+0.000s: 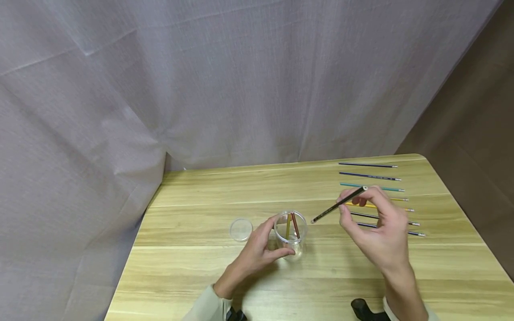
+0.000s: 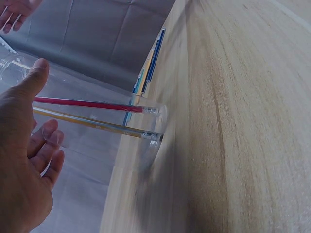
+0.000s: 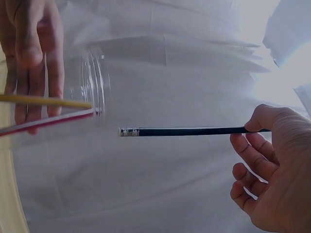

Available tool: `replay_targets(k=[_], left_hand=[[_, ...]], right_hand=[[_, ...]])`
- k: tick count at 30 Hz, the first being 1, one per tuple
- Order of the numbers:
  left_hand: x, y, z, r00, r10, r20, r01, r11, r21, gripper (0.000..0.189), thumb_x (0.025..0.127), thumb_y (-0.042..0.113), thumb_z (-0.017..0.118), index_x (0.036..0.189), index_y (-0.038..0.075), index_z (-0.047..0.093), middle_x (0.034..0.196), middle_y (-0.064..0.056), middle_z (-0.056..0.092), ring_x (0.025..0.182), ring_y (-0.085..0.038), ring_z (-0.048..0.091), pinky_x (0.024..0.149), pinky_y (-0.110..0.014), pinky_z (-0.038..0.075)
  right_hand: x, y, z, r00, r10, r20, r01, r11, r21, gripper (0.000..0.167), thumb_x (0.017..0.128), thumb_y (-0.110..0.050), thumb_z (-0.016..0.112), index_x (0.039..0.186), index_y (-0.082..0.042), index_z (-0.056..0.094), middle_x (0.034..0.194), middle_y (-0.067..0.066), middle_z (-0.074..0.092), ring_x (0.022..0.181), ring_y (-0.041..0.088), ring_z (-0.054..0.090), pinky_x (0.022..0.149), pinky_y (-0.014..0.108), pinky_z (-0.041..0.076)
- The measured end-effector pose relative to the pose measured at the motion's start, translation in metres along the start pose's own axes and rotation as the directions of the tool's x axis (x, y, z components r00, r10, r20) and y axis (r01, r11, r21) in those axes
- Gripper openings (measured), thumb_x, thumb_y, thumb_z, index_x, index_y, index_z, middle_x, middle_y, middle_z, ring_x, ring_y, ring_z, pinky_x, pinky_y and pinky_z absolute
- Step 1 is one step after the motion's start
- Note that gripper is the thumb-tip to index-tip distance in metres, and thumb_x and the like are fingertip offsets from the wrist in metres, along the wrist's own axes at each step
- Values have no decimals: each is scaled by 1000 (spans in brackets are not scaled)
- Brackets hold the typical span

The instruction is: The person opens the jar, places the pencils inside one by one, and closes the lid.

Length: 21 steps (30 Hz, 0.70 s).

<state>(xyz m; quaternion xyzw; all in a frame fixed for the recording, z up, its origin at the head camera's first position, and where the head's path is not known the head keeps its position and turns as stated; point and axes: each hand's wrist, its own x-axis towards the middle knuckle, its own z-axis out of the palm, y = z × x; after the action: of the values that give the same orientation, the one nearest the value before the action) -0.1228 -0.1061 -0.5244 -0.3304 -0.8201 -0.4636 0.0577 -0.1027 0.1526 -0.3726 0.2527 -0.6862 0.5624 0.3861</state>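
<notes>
My left hand (image 1: 254, 249) holds a clear plastic jar (image 2: 92, 85), thumb on one side and fingers round the other. A red pencil (image 2: 92, 103) and a yellow pencil (image 2: 97, 123) lean inside it, eraser ends down against its base. To the right of the jar, my right hand (image 1: 381, 232) pinches a dark pencil (image 3: 189, 131) between thumb and fingers near one end. Its eraser end points down and left at the jar's open rim (image 1: 306, 225), a short gap away. The other right fingers curl loosely beneath it in the right wrist view.
On the right of the wooden table (image 1: 180, 263), several pencils lie in a row, among them a teal pencil (image 1: 353, 184) and a dark blue pencil (image 1: 363, 175). Left of the jar lies a clear round lid (image 1: 241, 230). A grey curtain (image 1: 241, 89) hangs behind the table.
</notes>
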Motion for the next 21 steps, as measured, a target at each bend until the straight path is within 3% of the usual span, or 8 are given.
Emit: replay_targets(k=[14,21], left_hand=[[0,-2,1,1000,26,-10,-26,1000,0,94,82,25,94,159,14,42,144,-7,64,129,-32,64,114,-43,50],[0,-2,1,1000,17,-9,-17,1000,-2,93,83,25,93,159,14,42,145,-6,63,129,-31,63,115,-42,50]], right_hand=[[-11,14,19,987,57,154,-50,997,-51,19,77,9,75,91,-3,72,91,6,73,84,11,55,76,21,45],[-16,22,26,982,65,180,-49,995,-90,23,75,6,75,94,-6,73,83,4,66,83,11,54,76,18,43]])
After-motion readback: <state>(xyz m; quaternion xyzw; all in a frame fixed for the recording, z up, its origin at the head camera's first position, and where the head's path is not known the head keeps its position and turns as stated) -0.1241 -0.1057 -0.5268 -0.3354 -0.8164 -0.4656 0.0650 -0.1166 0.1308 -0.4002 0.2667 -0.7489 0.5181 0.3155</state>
